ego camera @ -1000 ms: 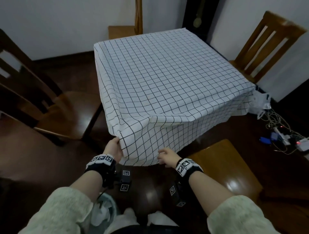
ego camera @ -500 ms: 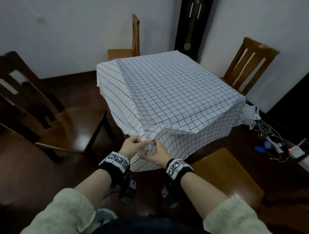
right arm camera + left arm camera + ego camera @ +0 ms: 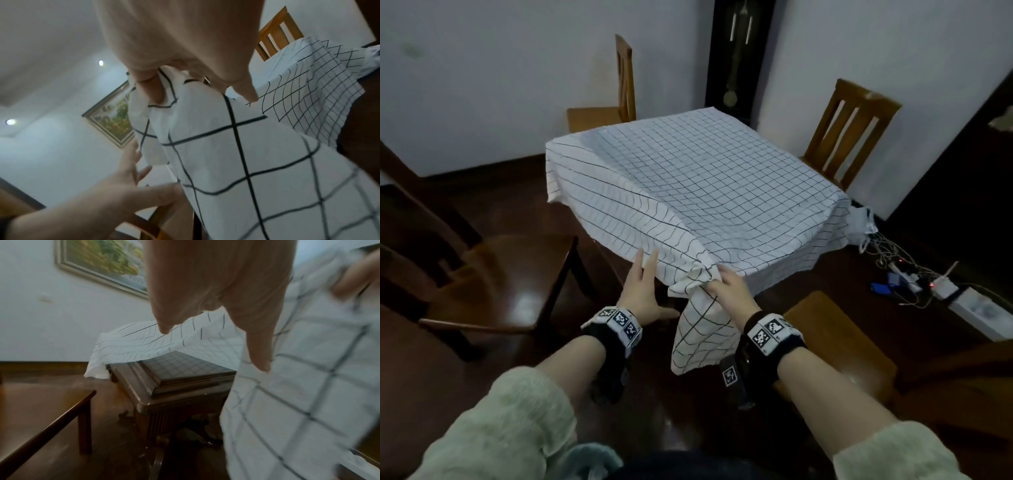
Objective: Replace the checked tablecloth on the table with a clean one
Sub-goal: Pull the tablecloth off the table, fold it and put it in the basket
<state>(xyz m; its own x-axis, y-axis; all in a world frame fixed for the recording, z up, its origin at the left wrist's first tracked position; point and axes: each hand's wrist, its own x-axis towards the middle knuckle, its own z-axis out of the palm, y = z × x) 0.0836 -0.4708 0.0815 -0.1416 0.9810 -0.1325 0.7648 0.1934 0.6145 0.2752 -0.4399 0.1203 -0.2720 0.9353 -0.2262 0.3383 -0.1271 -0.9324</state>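
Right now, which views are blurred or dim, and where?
Head view: dim room, floor glare, checked tablecloth sharp. Left wrist view: motion blur smears the left hand and near cloth; table clearer. Right wrist view: right hand soft, grid lines crisp, ceiling lights flare.

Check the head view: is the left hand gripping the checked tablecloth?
No. The left hand has straight, spread fingers beside the checked tablecloth, while the right hand grips the bunched corner.

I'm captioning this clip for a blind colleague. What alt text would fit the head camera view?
The person's right hand grips a bunched corner of the checked tablecloth, lifting it off a square table; the open left hand touches the cloth's raised edge beside it. Wooden chairs surround the table, and a tall pendulum clock stands behind.
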